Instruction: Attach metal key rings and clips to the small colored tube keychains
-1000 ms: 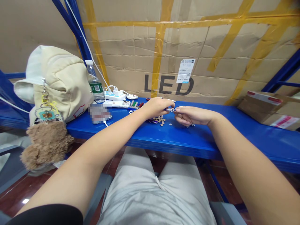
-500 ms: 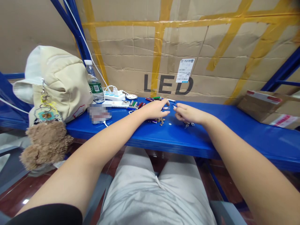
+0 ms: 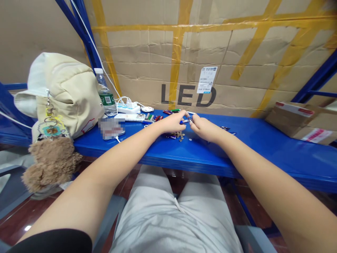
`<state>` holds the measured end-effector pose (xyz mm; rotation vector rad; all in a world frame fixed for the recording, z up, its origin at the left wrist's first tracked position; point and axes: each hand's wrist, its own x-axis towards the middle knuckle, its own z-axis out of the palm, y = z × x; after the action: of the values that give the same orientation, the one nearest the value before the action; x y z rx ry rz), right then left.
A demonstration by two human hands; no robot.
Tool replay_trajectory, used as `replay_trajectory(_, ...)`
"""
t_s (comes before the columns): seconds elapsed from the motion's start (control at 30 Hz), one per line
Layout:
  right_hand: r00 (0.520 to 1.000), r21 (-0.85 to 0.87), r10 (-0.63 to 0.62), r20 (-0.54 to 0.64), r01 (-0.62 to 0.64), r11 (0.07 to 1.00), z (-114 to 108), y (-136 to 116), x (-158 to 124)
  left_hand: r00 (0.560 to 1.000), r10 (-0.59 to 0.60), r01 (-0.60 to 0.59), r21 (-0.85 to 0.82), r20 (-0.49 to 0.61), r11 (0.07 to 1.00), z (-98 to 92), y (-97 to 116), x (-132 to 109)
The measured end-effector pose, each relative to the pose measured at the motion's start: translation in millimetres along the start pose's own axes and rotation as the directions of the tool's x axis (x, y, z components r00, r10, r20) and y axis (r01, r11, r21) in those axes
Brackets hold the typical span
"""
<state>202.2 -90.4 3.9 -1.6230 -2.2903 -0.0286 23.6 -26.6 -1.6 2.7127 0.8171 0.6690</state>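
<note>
My left hand and my right hand meet over the blue shelf. Together they pinch a small blue cylinder with a metal end, the left on its blue body, the right on the metal tip. Just below the hands lies a little heap of small round metal pieces. Behind them, several small coloured cylinders are scattered along the shelf's back edge. A few small metal bits lie to the right of my right hand.
A cream bag with a brown plush charm sits at the left, beside a water bottle, a power strip and a phone. A big cardboard box marked LED walls the back. A smaller carton lies at right.
Both hands set down the earlier piece, reached further back on the shelf, and now hold a blue cylinder between them. The right hand has shifted left toward the left hand.
</note>
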Motion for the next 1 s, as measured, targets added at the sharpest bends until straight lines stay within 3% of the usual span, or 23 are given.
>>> replay_trajectory(0.1, 0.998, -0.001, 0.035, -0.055, -0.036, 0.999, -3.1, -0.6, -1.1, 1.000, -0.001, 0.001, 0.015, 0.005, 1.000, -1.6, -1.0, -0.7)
replay_trajectory(0.3, 1.000, -0.059, 0.016, 0.013, -0.015, 0.998, -2.4, -5.4, -3.1, 1.000, -0.012, 0.012, -0.037, 0.010, 0.999, 1.5, -2.5, 0.0)
replay_trajectory(0.6, 1.000, -0.074, 0.017, -0.013, -0.018, 0.997, -1.6, -4.3, -1.8, 0.973, -0.232, 0.225, -0.249, 0.001, 0.942, -0.5, 13.2, -3.5)
replay_trajectory(0.7, 1.000, 0.011, 0.013, -0.015, -0.012, 1.000, -2.1, -4.8, -1.2, 0.955, -0.287, 0.293, -0.389, 0.075, 0.873, -3.7, 13.2, -3.2)
replay_trajectory(0.8, 1.000, 0.201, 0.012, -0.021, -0.007, 0.980, -4.6, -2.9, -1.8, 0.955, -0.221, 0.294, -0.542, 0.196, 0.787, -12.0, 8.4, -2.3)
replay_trajectory(0.9, 0.992, 0.445, -0.019, 0.121, -0.037, 0.895, -11.1, 2.7, -5.3, 0.959, -0.182, 0.282, -0.638, 0.219, 0.716, -22.8, -0.5, -2.9)
replay_trajectory(1.0, 0.964, 0.574, -0.078, 0.253, -0.085, 0.814, -18.1, 9.0, -8.4, 0.968, -0.151, 0.248, -0.664, 0.201, 0.705, -28.3, -13.3, -3.2)
